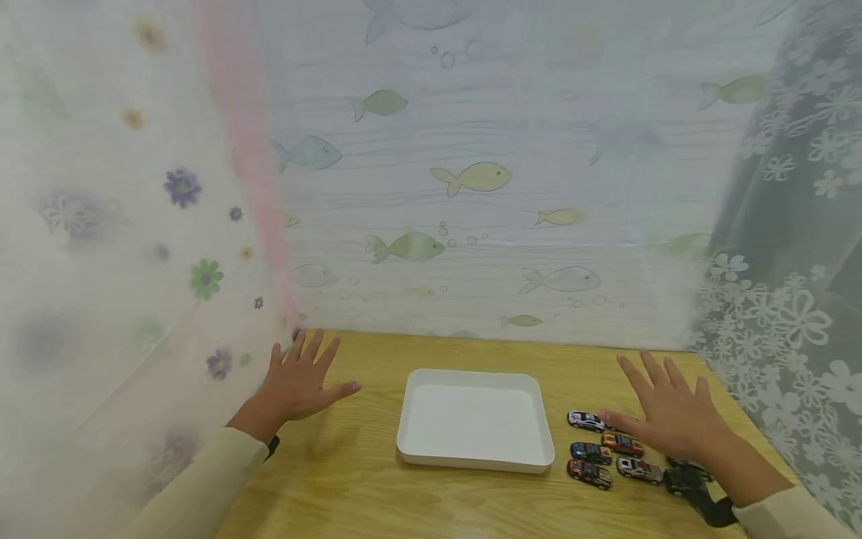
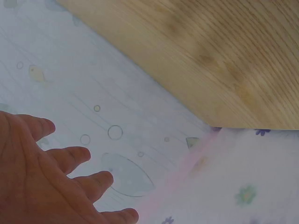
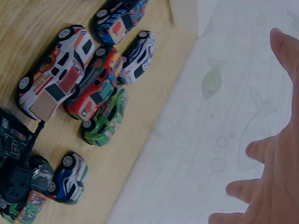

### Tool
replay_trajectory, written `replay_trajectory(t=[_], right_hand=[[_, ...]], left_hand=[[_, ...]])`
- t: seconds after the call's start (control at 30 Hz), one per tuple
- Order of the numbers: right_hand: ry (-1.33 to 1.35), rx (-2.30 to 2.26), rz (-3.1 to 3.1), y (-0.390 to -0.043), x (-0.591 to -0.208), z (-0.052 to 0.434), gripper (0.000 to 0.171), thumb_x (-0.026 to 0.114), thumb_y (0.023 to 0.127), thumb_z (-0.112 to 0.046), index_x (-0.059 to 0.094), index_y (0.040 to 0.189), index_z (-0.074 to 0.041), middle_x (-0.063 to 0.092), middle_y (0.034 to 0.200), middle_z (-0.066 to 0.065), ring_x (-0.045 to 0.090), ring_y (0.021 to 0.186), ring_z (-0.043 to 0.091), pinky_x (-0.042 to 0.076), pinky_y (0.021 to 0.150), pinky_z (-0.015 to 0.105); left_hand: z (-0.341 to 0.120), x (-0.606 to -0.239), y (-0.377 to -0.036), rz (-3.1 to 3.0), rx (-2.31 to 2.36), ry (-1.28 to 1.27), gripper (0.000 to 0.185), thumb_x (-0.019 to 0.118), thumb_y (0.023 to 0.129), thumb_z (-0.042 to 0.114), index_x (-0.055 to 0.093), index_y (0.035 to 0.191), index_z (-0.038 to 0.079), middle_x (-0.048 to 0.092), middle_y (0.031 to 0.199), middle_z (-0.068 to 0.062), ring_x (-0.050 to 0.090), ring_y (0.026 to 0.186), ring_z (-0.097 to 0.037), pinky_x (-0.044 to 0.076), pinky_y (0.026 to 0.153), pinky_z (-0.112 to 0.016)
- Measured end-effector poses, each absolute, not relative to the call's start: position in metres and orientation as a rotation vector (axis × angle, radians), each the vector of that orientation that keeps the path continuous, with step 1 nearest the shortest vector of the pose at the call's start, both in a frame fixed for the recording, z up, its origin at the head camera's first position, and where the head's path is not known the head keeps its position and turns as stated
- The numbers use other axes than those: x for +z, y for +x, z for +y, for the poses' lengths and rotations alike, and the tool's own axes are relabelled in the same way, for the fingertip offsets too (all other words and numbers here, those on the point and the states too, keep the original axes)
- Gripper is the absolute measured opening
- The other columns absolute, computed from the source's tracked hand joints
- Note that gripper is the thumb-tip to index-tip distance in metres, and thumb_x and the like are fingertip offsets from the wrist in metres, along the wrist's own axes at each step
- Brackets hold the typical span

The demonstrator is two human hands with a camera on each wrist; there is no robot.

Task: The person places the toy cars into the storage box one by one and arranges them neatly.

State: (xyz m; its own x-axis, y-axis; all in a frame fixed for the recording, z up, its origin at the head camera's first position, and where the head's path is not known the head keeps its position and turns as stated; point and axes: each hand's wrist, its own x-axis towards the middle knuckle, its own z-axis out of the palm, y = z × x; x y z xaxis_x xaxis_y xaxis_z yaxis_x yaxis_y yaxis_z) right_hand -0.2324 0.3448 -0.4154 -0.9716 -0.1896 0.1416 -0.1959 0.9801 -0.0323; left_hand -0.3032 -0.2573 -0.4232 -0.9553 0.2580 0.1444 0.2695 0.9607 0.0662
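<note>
**Toy cars (image 1: 622,447) at lower right, white tray (image 1: 474,419) below centre**

Find left hand (image 1: 301,385) at lower left of head frame, back toward the camera, with fingers straight and fanned apart, thumb pointing right toward the tray. Place near the far left corner of wooden table (image 1: 364,494), well apart from the tray. In left wrist frame, see again at lower left, with fingers separate, against fish-printed sheet (image 2: 126,172).

Find right hand (image 1: 673,415) at lower right of head frame, likewise with fingers straight and well apart, thumb crossing in view over the upper cars. In right wrist frame, see along the right edge, apart from the cars at left.

Log cars as resting on the table, just right of the tray: white car (image 1: 584,421) uppermost, blue car (image 1: 590,452) below, dark red car (image 1: 588,474) lowest; red-and-yellow car (image 1: 622,445) and pale pickup (image 1: 639,471) farther right. From right wrist frame, add green car (image 3: 105,116) beside the red-and-yellow one, and blue-and-white car (image 3: 70,179) at lower left. Also there, dark shapes (image 3: 16,154): too dim to sort, perhaps more toys.

Note flower-printed sheet (image 1: 205,278) at left of head frame, white lace (image 1: 801,322) at right.
</note>
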Motion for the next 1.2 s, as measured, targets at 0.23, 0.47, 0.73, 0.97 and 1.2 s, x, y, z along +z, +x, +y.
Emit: replay_trajectory(t=[0.23, 0.47, 0.73, 0.97, 1.2], right_hand=[[0.290, 0.061, -2.987, -0.233, -0.418, 0.346, 0.105, 0.053, 0.091, -0.079, 0.020, 0.167, -0.015, 0.017, 0.166, 0.034, 0.021, 0.142, 0.069, 0.010, 0.094, 0.096], [0.298, 0.049, -2.995, -0.235, -0.419, 0.343, 0.103, 0.053, 0.091, -0.080, 0.027, 0.165, -0.013, 0.021, 0.165, 0.034, 0.021, 0.142, 0.069, 0.009, 0.095, 0.095], [0.311, 0.028, -2.996, -0.237, -0.419, 0.340, 0.102, 0.053, 0.090, -0.081, 0.031, 0.163, -0.014, 0.023, 0.165, 0.033, 0.023, 0.142, 0.068, 0.011, 0.095, 0.095], [0.335, 0.024, -2.978, -0.241, -0.419, 0.334, 0.101, 0.052, 0.090, -0.081, 0.034, 0.162, -0.014, 0.027, 0.164, 0.032, 0.025, 0.143, 0.066, 0.013, 0.097, 0.094], [0.370, 0.058, -2.973, -0.246, -0.421, 0.332, 0.097, 0.052, 0.091, -0.080, 0.036, 0.162, -0.015, 0.032, 0.162, 0.029, 0.029, 0.142, 0.064, 0.014, 0.097, 0.094]], left_hand=[[-0.256, -0.424, -0.303, -2.964, -0.111, -0.418, 0.107, 0.038, 0.088, 0.090, 0.025, 0.166, 0.017, 0.017, 0.171, -0.024, 0.014, 0.155, -0.053, 0.004, 0.114, -0.084], [-0.255, -0.422, -0.301, -2.959, -0.111, -0.420, 0.105, 0.040, 0.089, 0.088, 0.027, 0.165, 0.017, 0.020, 0.170, -0.024, 0.016, 0.155, -0.053, 0.007, 0.114, -0.085], [-0.254, -0.428, -0.302, -2.964, -0.103, -0.447, 0.108, 0.039, 0.087, 0.091, 0.026, 0.166, 0.017, 0.020, 0.170, -0.023, 0.012, 0.156, -0.052, 0.006, 0.114, -0.085], [-0.249, -0.432, -0.305, -2.969, -0.099, -0.452, 0.107, 0.041, 0.088, 0.090, 0.026, 0.166, 0.017, 0.021, 0.170, -0.024, 0.016, 0.155, -0.052, 0.010, 0.110, -0.089], [-0.236, -0.438, -0.310, -3.011, -0.217, -0.466, 0.110, 0.039, 0.087, 0.091, 0.022, 0.167, 0.016, 0.027, 0.168, -0.022, 0.030, 0.151, -0.050, 0.025, 0.109, -0.085]])
